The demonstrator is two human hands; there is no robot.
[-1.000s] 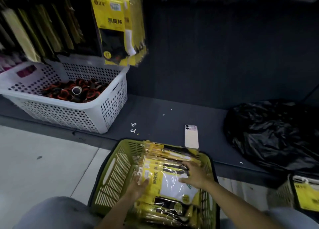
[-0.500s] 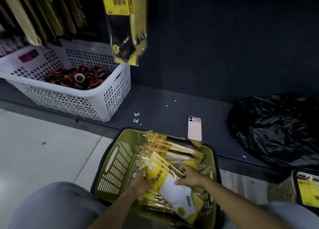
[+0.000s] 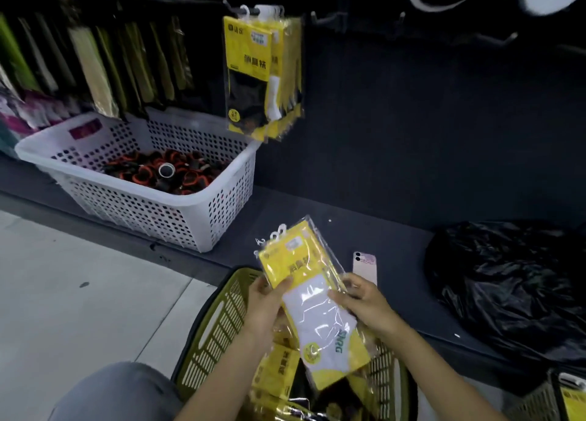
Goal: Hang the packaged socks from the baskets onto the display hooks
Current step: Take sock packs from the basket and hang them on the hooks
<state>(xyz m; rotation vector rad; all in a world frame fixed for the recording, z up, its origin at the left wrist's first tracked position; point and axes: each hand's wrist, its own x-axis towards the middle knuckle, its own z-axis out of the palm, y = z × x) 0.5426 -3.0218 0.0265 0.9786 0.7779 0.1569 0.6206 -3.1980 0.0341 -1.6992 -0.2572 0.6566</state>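
You're holding a small stack of yellow sock pkgs (image 3: 312, 297) above the green basket (image 3: 222, 325), tilted w/ the white hangers up-left. Your L hand (image 3: 264, 306) grips the stack's left edge, thumb on the front. Your R hand (image 3: 364, 303) pinches the right edge, fingers curled. More pkgs lie in the basket below. Matching pkgs (image 3: 257, 72) hang on the display hook (image 3: 250, 9). White basket (image 3: 152, 211) sits at left, phone (image 3: 364, 263) just behind your R hand, black bag (image 3: 507, 287) at right

Hanging pack (image 3: 250, 72): black "消臭袜" on yellow header; small label above it unreadable. Held pack (image 3: 317, 309): green letters, roughly "SNRG", unsure; header print blurred. Pack in basket (image 3: 222, 319): same three characters.
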